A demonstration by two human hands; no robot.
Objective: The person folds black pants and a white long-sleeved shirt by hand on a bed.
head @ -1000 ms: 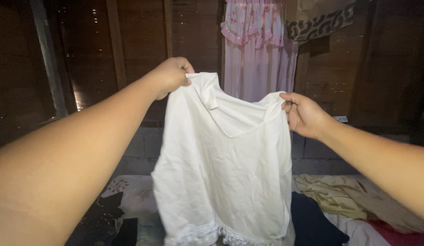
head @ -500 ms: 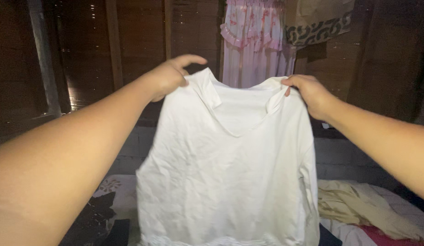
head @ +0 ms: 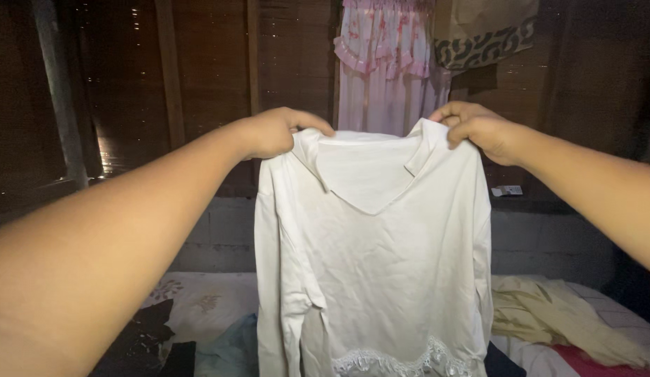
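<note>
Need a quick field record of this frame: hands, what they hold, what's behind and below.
left hand: grips white blouse at one shoulder
right hand: grips the other shoulder
white blouse: held up, hanging flat, V-neck collar, lace trim at hem
behind: pink dress hanging on dark wooden wall
below: cream cloth, red cloth, dark garments on a bed

White blouse [head: 370,258] hem below the bottom edge
</note>
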